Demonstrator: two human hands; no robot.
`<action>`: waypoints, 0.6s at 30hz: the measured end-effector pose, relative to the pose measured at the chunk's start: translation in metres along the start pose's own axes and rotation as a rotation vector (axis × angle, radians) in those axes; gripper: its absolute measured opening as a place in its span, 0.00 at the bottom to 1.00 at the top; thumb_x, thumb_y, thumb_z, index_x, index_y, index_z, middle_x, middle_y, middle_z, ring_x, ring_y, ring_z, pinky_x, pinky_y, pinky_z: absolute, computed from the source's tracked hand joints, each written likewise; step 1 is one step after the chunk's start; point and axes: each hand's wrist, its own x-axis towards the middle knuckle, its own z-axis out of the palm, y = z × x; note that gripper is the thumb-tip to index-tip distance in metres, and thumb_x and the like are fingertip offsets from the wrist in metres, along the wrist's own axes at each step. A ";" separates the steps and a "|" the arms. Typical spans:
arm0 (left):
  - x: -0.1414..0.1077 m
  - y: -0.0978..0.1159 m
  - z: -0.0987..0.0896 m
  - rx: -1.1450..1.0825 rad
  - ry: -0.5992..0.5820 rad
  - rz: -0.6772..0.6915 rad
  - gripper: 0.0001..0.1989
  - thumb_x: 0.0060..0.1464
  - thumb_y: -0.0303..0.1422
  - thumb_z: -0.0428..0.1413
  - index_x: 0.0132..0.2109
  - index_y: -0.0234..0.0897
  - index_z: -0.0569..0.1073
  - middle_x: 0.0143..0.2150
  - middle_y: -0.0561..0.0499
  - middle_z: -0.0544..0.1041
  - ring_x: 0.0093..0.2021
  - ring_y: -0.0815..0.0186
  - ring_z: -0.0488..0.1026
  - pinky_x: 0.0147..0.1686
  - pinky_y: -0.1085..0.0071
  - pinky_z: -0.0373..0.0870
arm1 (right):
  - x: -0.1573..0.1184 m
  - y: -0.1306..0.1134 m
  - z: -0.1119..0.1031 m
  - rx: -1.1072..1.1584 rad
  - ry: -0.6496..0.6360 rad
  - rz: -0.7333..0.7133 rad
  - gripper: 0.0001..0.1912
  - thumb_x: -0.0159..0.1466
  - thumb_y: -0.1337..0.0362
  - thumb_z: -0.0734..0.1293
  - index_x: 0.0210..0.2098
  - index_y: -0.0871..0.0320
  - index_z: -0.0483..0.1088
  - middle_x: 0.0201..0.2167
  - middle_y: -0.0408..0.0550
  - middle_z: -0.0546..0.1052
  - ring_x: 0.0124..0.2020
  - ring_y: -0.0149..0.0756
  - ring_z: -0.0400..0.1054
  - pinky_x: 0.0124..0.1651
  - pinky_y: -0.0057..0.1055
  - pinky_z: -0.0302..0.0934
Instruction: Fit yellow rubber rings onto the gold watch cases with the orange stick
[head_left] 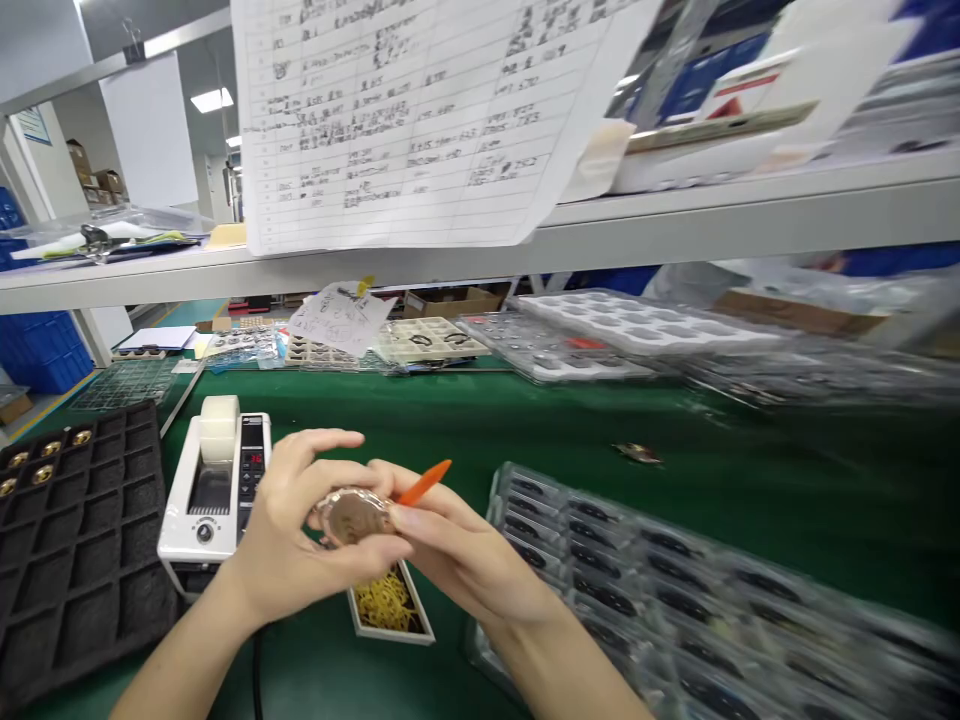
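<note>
Between my two hands is a round, shiny, coppery disc-shaped piece [356, 515] with a bright scalloped rim, held up over the bench. My left hand [289, 535] curls round its left side, thumb below and fingers above. My right hand [469, 560] pinches an orange pointed stick [425, 483], whose tip points up and right; the right thumb also touches the disc's right edge. Fingers hide the stick's lower end. Just beneath the hands sits a small white box [409, 630] of yellow stringy bits [382, 602].
A white tape dispenser [217, 490] stands at left, beside a black compartment tray [82, 560] with several gold rings. Clear trays of dark oval parts [675, 600] lie at right. A small metal piece [637, 453] rests on the green mat. Overhead, a shelf [420, 270] carries a handwritten sheet [420, 120].
</note>
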 end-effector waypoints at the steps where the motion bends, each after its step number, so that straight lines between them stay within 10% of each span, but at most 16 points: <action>1: 0.001 0.001 -0.001 -0.002 -0.020 0.036 0.13 0.51 0.37 0.62 0.44 0.40 0.73 0.48 0.41 0.77 0.52 0.54 0.73 0.51 0.54 0.69 | -0.001 0.000 0.001 0.014 0.006 0.013 0.19 0.56 0.46 0.70 0.28 0.56 0.67 0.29 0.46 0.66 0.32 0.38 0.65 0.41 0.37 0.62; 12: -0.006 0.020 -0.020 0.216 -0.223 0.182 0.17 0.52 0.35 0.61 0.49 0.34 0.71 0.47 0.42 0.80 0.55 0.59 0.74 0.65 0.61 0.56 | -0.017 0.015 0.005 0.018 0.091 0.196 0.13 0.55 0.48 0.70 0.30 0.51 0.73 0.33 0.54 0.74 0.35 0.47 0.70 0.41 0.44 0.67; 18: -0.030 -0.001 -0.119 0.616 -0.265 -0.219 0.28 0.58 0.42 0.55 0.62 0.36 0.62 0.63 0.39 0.68 0.63 0.56 0.65 0.62 0.57 0.60 | 0.015 0.009 -0.030 -0.355 0.260 0.041 0.19 0.58 0.43 0.65 0.25 0.51 0.66 0.29 0.54 0.72 0.36 0.49 0.68 0.36 0.41 0.64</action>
